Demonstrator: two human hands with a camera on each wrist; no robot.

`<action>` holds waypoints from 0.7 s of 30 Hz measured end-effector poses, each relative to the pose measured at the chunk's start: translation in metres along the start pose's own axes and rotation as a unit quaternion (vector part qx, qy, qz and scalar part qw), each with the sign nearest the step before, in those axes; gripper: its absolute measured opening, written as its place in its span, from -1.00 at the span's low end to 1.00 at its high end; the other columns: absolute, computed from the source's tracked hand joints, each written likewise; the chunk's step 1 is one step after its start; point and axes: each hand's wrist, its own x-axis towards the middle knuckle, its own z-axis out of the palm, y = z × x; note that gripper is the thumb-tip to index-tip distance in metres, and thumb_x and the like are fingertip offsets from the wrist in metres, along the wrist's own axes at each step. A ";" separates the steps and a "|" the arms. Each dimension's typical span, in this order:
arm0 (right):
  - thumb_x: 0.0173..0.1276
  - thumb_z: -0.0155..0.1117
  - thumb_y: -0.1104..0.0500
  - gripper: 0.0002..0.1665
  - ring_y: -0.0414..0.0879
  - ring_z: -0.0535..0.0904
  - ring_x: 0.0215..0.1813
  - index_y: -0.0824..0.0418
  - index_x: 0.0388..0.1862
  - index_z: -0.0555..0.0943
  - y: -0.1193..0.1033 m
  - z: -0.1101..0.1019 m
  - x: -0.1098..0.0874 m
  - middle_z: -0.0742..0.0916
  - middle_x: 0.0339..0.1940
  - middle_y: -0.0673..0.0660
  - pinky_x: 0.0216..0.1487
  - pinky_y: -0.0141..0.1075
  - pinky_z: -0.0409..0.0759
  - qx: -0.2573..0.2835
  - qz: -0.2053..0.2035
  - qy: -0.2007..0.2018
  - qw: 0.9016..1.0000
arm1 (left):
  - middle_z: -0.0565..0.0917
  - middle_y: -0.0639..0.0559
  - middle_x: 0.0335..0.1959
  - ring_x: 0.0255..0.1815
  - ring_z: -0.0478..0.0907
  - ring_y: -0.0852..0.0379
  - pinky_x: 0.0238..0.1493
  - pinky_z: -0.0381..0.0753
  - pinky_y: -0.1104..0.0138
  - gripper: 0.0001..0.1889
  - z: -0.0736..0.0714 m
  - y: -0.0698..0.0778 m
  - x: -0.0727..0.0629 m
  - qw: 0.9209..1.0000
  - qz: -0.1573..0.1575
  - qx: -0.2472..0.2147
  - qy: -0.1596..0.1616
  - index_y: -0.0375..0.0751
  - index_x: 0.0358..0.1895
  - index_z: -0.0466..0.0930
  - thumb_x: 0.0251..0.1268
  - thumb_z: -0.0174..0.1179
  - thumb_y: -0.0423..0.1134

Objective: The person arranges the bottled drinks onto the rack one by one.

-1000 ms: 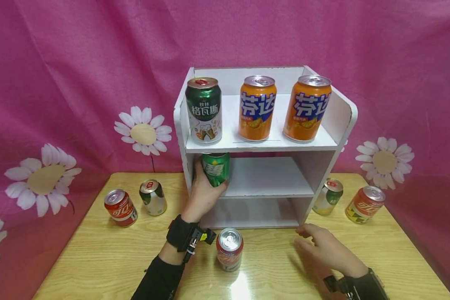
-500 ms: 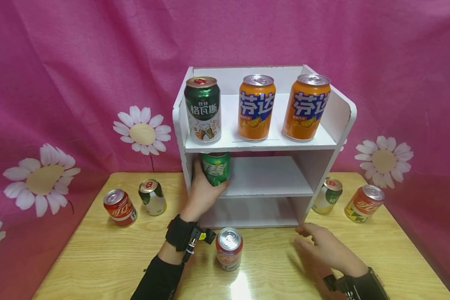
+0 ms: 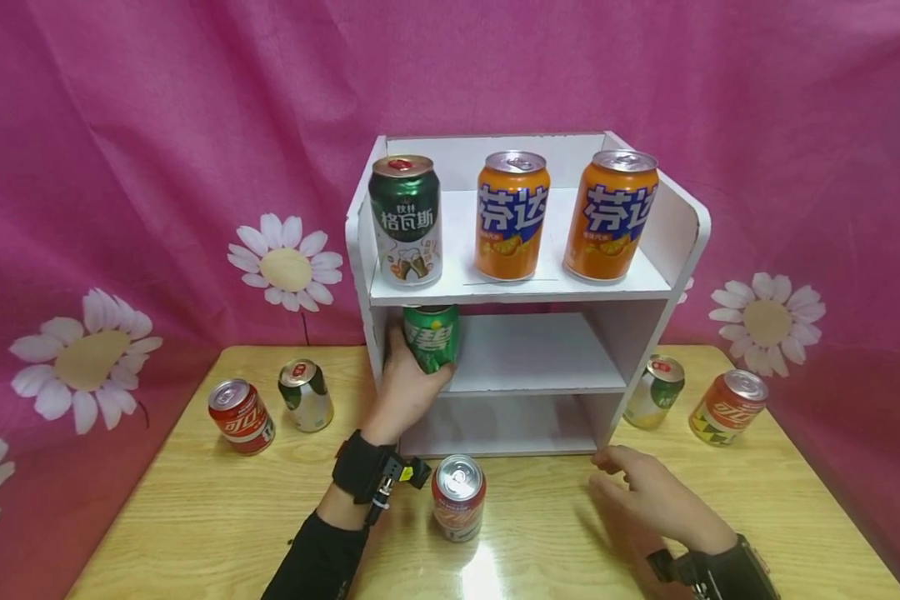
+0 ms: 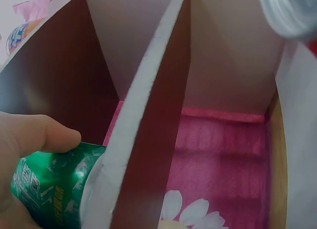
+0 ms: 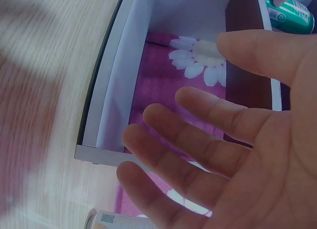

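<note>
My left hand [image 3: 407,385] grips a green soda can [image 3: 431,337] at the left end of the white shelf unit's [image 3: 525,297] middle level. In the left wrist view, thumb and fingers wrap the green can [image 4: 59,184], whose base sits at the shelf board's front edge [image 4: 131,110]. The can's top is partly hidden under the upper board in the head view. My right hand [image 3: 656,496] holds nothing and hovers by the unit's lower right front corner. Its fingers are spread and relaxed in the right wrist view, in front of the bottom compartment.
On the top level stand a green-and-white can [image 3: 407,221] and two orange cans [image 3: 512,217]. A red can [image 3: 459,500] stands on the table before the unit. Left are a red can [image 3: 242,417] and a green-white can [image 3: 306,396]; right, another green-white can [image 3: 655,393] and red can [image 3: 729,408].
The green can has turned slightly in my left hand, its lettering shifting. My right hand stays in place.
</note>
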 end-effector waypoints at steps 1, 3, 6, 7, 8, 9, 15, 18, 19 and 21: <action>0.34 0.24 0.06 -0.68 0.06 0.60 -0.09 0.27 -0.07 0.58 0.001 0.000 0.000 0.68 -0.14 0.14 -0.12 -0.08 0.55 0.000 0.000 0.000 1.000 | 0.24 -0.24 0.26 0.23 0.25 -0.07 0.26 0.24 0.07 -0.01 0.001 0.000 0.000 1.000 0.003 0.002 0.004 -0.24 0.42 -0.18 0.01 0.35 -0.25; 0.34 0.25 0.08 -0.69 0.06 0.60 -0.09 0.28 -0.07 0.58 0.002 0.000 0.000 0.68 -0.14 0.14 -0.12 -0.07 0.55 -0.001 0.000 0.002 1.000 | 0.26 -0.24 0.24 0.22 0.27 -0.07 0.26 0.25 0.06 -0.03 0.002 0.000 0.000 1.000 0.008 0.004 0.009 -0.25 0.41 -0.16 0.02 0.35 -0.26; 0.34 0.24 0.08 -0.70 0.06 0.60 -0.09 0.27 -0.08 0.58 0.003 0.000 -0.001 0.68 -0.14 0.14 -0.12 -0.06 0.55 0.000 -0.003 0.004 1.000 | 0.28 -0.24 0.21 0.20 0.29 -0.08 0.24 0.27 0.07 -0.04 0.004 -0.001 -0.001 1.000 0.012 0.005 0.019 -0.26 0.40 -0.14 0.03 0.35 -0.26; 0.34 0.24 0.08 -0.69 0.06 0.60 -0.09 0.27 -0.08 0.58 0.003 0.000 -0.001 0.68 -0.15 0.14 -0.11 -0.06 0.55 0.000 -0.003 0.004 1.000 | 0.28 -0.24 0.21 0.19 0.29 -0.08 0.24 0.27 0.07 -0.05 0.004 -0.001 -0.001 1.000 0.013 0.005 0.022 -0.27 0.39 -0.13 0.03 0.36 -0.26; 0.34 0.24 0.07 -0.69 0.06 0.60 -0.09 0.27 -0.08 0.58 0.003 0.000 -0.001 0.68 -0.15 0.13 -0.11 -0.05 0.55 0.001 -0.004 0.004 1.000 | 0.28 -0.24 0.20 0.19 0.29 -0.08 0.24 0.27 0.07 -0.06 0.005 -0.001 -0.002 1.000 0.015 0.004 0.025 -0.28 0.39 -0.12 0.04 0.36 -0.26; 0.34 0.24 0.07 -0.69 0.07 0.60 -0.09 0.26 -0.08 0.58 0.003 -0.001 -0.001 0.68 -0.15 0.14 -0.11 -0.04 0.55 0.003 -0.004 0.004 1.000 | 0.28 -0.24 0.20 0.19 0.29 -0.08 0.24 0.27 0.07 -0.07 0.005 -0.001 -0.002 0.999 0.018 0.006 0.029 -0.29 0.38 -0.11 0.04 0.36 -0.27; 0.34 0.25 0.03 -0.66 0.06 0.60 -0.09 0.26 -0.08 0.58 0.001 -0.002 -0.001 0.68 -0.14 0.13 -0.10 -0.04 0.55 0.008 -0.002 -0.001 1.000 | 0.31 -0.28 0.17 0.19 0.31 -0.11 0.24 0.28 0.08 -0.10 0.007 -0.001 -0.005 0.997 0.038 0.029 0.058 -0.36 0.36 -0.07 0.07 0.37 -0.25; 0.34 0.24 0.02 -0.65 0.04 0.60 -0.09 0.26 -0.07 0.58 0.000 -0.003 -0.001 0.68 -0.14 0.12 -0.10 -0.05 0.55 0.006 -0.002 -0.001 1.000 | 0.30 -0.29 0.18 0.19 0.31 -0.12 0.25 0.27 0.08 -0.09 0.007 -0.001 -0.006 0.996 0.042 0.034 0.065 -0.37 0.37 -0.08 0.07 0.37 -0.24; 0.34 0.24 0.02 -0.66 0.04 0.60 -0.09 0.26 -0.08 0.58 0.000 -0.003 -0.001 0.68 -0.14 0.13 -0.10 -0.05 0.55 0.006 -0.003 0.000 1.000 | 0.30 -0.29 0.19 0.20 0.31 -0.12 0.25 0.26 0.08 -0.08 0.007 -0.001 -0.006 0.996 0.043 0.034 0.064 -0.37 0.37 -0.08 0.08 0.37 -0.24; 0.34 0.24 0.03 -0.67 0.05 0.60 -0.09 0.25 -0.08 0.58 0.000 -0.003 -0.001 0.68 -0.14 0.13 -0.10 -0.04 0.55 0.006 -0.004 0.001 1.000 | 0.29 -0.29 0.20 0.20 0.30 -0.12 0.25 0.26 0.07 -0.08 0.007 -0.001 -0.006 0.997 0.042 0.031 0.059 -0.37 0.38 -0.09 0.08 0.36 -0.24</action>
